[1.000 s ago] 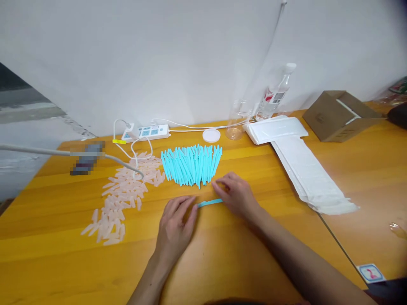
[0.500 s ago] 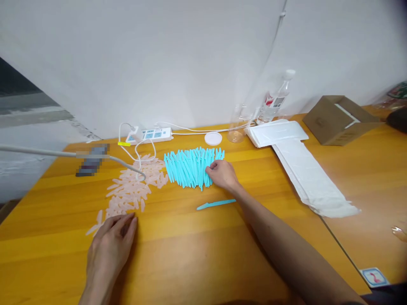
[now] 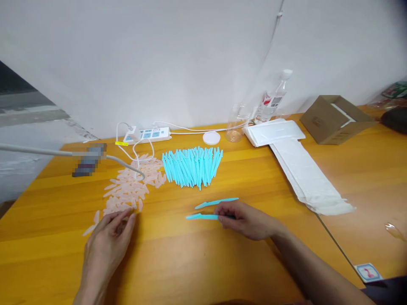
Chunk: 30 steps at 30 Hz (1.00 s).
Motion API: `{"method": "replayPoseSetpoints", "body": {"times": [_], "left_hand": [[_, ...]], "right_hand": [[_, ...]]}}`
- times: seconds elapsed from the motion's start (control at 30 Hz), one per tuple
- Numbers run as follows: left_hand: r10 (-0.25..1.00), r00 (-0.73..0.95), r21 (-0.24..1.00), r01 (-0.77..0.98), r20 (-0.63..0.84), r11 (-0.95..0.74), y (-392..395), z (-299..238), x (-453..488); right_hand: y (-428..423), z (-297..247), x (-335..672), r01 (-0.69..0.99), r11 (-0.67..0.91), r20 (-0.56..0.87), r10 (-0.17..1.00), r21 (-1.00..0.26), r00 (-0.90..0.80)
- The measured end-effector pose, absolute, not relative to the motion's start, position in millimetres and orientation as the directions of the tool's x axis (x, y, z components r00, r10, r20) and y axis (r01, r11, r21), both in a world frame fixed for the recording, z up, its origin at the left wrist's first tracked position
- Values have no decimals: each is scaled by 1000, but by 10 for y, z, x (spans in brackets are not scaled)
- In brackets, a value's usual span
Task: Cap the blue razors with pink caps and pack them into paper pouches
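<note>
My right hand (image 3: 243,219) pinches a slim turquoise eyebrow razor (image 3: 202,217) by its handle, its blade end pointing left. Just beyond it, a second turquoise razor (image 3: 216,202) lies alone on the table, close to my fingers. A dense row of turquoise razors (image 3: 190,167) lies side by side farther back. My left hand (image 3: 106,241) rests at the near edge of a spread of pale pink translucent blade caps (image 3: 127,190). Its thumb and forefinger come together; whether a cap is between them is hidden.
A white power strip (image 3: 152,134) with cables lies by the wall; a grey cable (image 3: 124,164) crosses the caps. Behind stand a clear jar (image 3: 234,127), a round lid (image 3: 211,138) and a bottle (image 3: 270,101). White plastic packs (image 3: 305,173) and a cardboard box (image 3: 330,120) are rightward.
My right hand has drawn back from the razor row toward me, bringing one razor beside the single one on the table. My left hand stays near the caps.
</note>
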<state>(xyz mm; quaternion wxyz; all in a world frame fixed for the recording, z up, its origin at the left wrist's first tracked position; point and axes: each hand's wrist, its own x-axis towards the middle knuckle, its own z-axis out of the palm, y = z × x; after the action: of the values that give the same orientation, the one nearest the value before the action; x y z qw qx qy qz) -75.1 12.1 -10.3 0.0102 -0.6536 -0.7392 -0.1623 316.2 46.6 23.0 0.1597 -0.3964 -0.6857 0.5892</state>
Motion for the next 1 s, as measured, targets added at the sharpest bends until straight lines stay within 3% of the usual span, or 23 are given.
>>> {"method": "replayPoseSetpoints", "body": {"times": [0.17, 0.3, 0.5, 0.57, 0.63, 0.77, 0.87, 1.0], "left_hand": [[961, -154, 111, 985, 230, 132, 336, -62, -401], [979, -169, 39, 985, 111, 166, 391, 0, -299], [997, -80, 105, 991, -21, 82, 339, 33, -226], [999, -33, 181, 983, -22, 37, 303, 3, -173], [999, -11, 364, 931, -51, 29, 260, -25, -96], [957, -8, 803, 542, -290, 248, 154, -37, 115], [905, -30, 874, 249, -423, 417, 69, -30, 265], [894, -41, 889, 100, -445, 447, -13, -48, 368]], "right_hand": [[426, 77, 3156, 411, 26, -264, 730, -911, -631], [442, 45, 3157, 401, 10, -265, 736, -916, -623], [438, 15, 3184, 383, -57, -297, 738, -922, -606], [443, 14, 3197, 389, -66, -306, 741, -919, -597], [450, 18, 3211, 396, -72, -314, 746, -915, -588], [452, 18, 3237, 374, -81, -302, 753, -924, -584], [446, 5, 3247, 346, -90, -290, 758, -934, -585], [441, -17, 3258, 322, -109, -285, 769, -941, -573]]}}
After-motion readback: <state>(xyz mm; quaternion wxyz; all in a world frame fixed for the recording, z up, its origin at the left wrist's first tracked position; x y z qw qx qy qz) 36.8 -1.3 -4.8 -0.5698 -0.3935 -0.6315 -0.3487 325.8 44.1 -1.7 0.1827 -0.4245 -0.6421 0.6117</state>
